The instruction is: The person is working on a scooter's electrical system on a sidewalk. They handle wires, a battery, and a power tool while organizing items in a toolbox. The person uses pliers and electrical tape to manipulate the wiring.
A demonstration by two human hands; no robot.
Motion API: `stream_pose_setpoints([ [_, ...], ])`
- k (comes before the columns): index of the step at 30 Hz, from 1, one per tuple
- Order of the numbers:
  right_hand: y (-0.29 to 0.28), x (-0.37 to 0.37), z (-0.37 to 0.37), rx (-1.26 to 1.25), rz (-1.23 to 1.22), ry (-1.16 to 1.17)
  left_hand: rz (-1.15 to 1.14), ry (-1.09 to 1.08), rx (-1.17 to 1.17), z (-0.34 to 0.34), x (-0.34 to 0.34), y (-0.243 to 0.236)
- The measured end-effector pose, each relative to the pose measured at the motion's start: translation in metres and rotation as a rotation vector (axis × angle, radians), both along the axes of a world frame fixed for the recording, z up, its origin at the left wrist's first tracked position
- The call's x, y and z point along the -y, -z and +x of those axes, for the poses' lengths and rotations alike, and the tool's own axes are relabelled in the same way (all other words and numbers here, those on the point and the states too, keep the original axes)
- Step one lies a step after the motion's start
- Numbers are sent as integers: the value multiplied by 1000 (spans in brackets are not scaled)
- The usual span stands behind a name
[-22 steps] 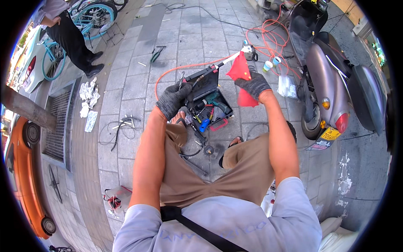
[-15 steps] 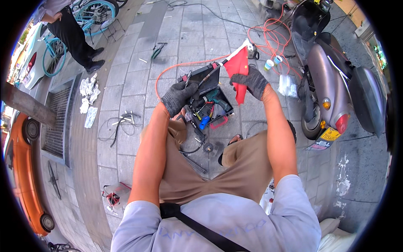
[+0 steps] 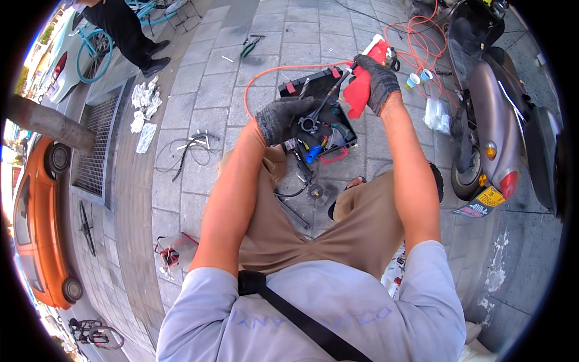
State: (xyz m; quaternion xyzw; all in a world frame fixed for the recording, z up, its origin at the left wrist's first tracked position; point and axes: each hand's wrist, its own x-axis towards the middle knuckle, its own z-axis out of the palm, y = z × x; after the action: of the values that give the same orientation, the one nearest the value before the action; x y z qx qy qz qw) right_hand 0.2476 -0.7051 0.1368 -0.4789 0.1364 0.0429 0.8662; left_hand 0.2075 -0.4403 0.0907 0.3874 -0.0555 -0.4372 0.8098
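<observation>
My right hand point(image 3: 379, 78), in a dark grey knit glove, is closed round the upper end of a thin dark flagpole point(image 3: 330, 95). A red flag point(image 3: 358, 93) hangs from it beside my fingers. The pole slants down to the left and ends in a ring-shaped clamp point(image 3: 308, 125) above an open black toolbox point(image 3: 350, 142). Just left of that clamp, my gloved left hand point(image 3: 282, 116) has its fingers stretched out to the right, apart from the pole. Inside the box lie a teal power tool point(image 3: 341, 130) and a blue-handled tool point(image 3: 313, 154).
An orange hose point(image 3: 265, 75) curves behind the toolbox to coils at the back right. Paper cups point(image 3: 413, 80) and a parked scooter point(image 3: 491, 114) stand right. Pliers point(image 3: 250, 46), cable pieces point(image 3: 194, 142) and crumpled white plastic point(image 3: 145, 99) lie left. A person point(image 3: 129, 33) stands at far left.
My left hand has let go of the pole's lower end and straightened its fingers. My right hand has moved from the flag's cloth to the pole; the clamp now shows.
</observation>
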Motion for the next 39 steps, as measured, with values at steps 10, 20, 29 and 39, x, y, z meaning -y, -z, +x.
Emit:
stream_pose_setpoints([
  [10, 6, -8, 9, -16, 33, 19, 7, 34, 64, -12, 0, -2],
  [20, -3, 0, 0, 33, 21, 86, 71, -44, 53, -12, -3, -4],
  [29, 1, 0, -2, 105, 28, -12, 196, -56, 98, -12, -7, -13],
  [39, -8, -9, -12, 135, 133, -173, 301, -77, 158, -13, 3, -12],
])
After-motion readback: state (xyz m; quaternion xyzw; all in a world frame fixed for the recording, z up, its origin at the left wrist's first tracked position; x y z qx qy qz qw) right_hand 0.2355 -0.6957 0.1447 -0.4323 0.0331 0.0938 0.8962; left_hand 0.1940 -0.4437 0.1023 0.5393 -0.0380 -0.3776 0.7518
